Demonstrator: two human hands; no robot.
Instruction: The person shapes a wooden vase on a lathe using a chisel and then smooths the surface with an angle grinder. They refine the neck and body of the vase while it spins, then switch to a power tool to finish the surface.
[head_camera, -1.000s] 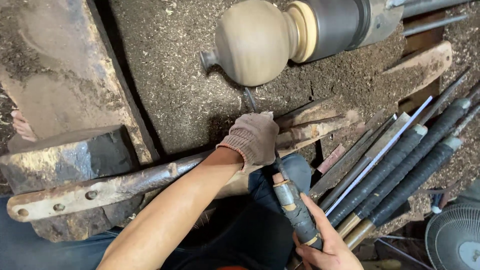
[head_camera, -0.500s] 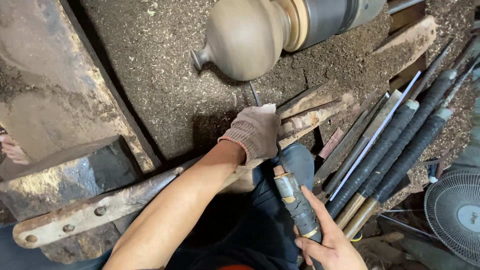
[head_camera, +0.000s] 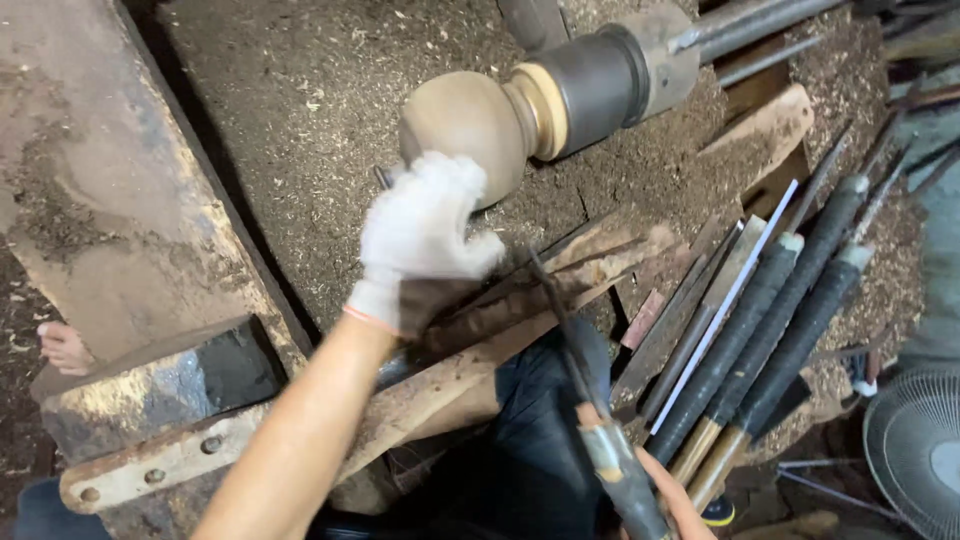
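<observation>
**Turning Bench, Overhead View: Hands and Tooling**

Gripping a long turning tool (head_camera: 600, 440) by its taped handle, the right hand (head_camera: 672, 500) sits at the bottom edge, only partly in frame; fingers wrap the handle's lower end. The tool's dark steel shaft runs up and left, its tip lying near the gloved fingers.

Left hand (head_camera: 425, 240), in a white knit glove with a dark palm: forearm bare, extended diagonally from lower left. Wrist cocked upward, fingers loosely curled and raised in front of the workpiece; whether it touches it cannot be told. It holds nothing visible.

Wooden tool rest planks (head_camera: 560, 290): beneath the glove, slanting up to the right.

Spare tools (head_camera: 760, 340): several long dark-handled chisels laid side by side, right of the planks.

Rounded wooden workpiece (head_camera: 465, 125): pale brown, bulbous, mounted on a dark lathe chuck (head_camera: 600, 85), directly beyond the glove.

Sawdust-covered bed (head_camera: 300, 110): surrounding all. Fan (head_camera: 915, 450) at lower right.
</observation>
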